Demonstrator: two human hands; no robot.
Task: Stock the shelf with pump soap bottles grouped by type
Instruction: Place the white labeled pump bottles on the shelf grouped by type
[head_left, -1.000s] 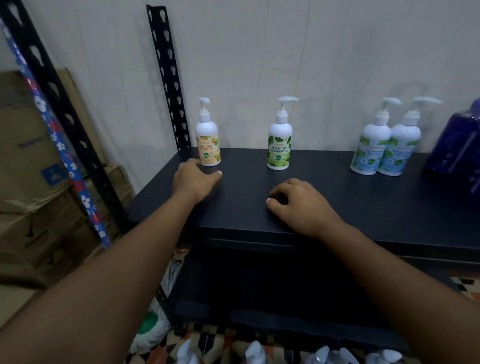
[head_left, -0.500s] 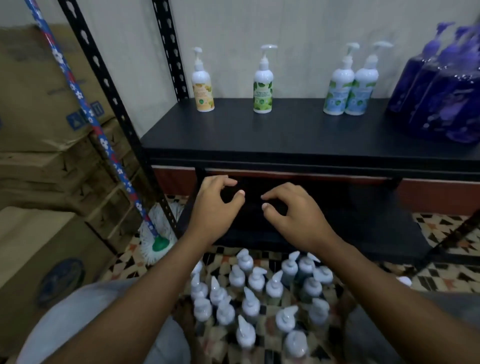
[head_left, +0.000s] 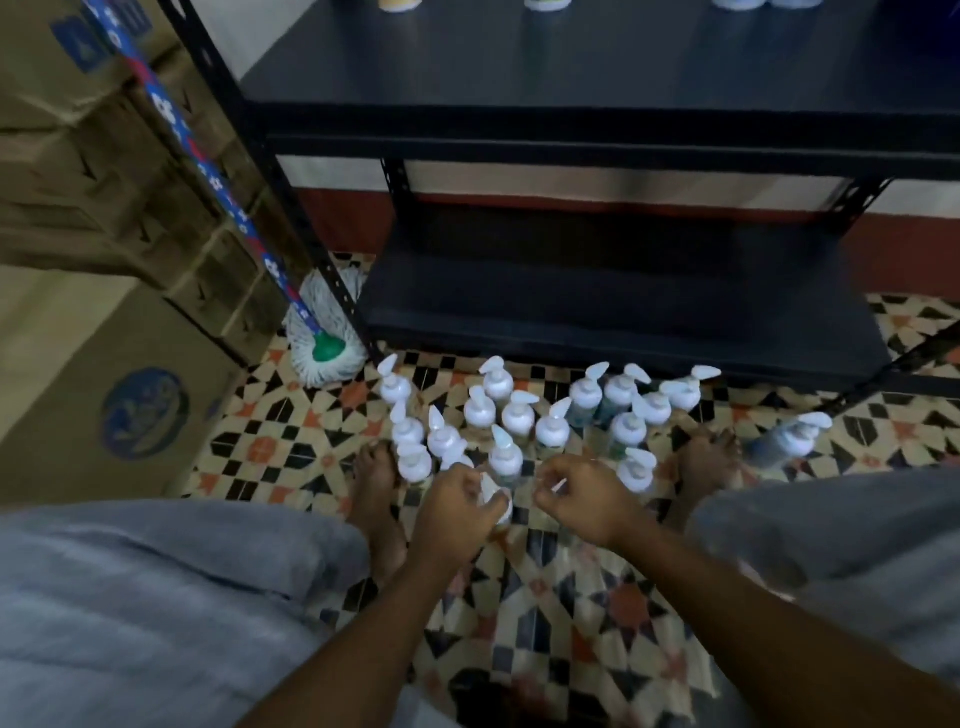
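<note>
Several white pump soap bottles stand in a cluster on the patterned floor in front of the black shelf unit. My left hand grips the nearest bottle at its top, thumb across the pump. My right hand hovers just right of it with curled fingers. A white pump tip shows at its fingertips, and I cannot tell whether they hold it. One more bottle stands apart at the right. The bases of bottles on the upper shelf board barely show at the top edge.
A mop with a blue flowered handle leans against the shelf's left post. Stacked cardboard boxes fill the left side. My bare feet flank the bottles, with grey-clothed knees at both lower corners. The lower shelf board is dark.
My view has tilted from the upper shelf down to the floor. Both hands dropped from the shelf front to the bottles, and the left hand has closed on one.
</note>
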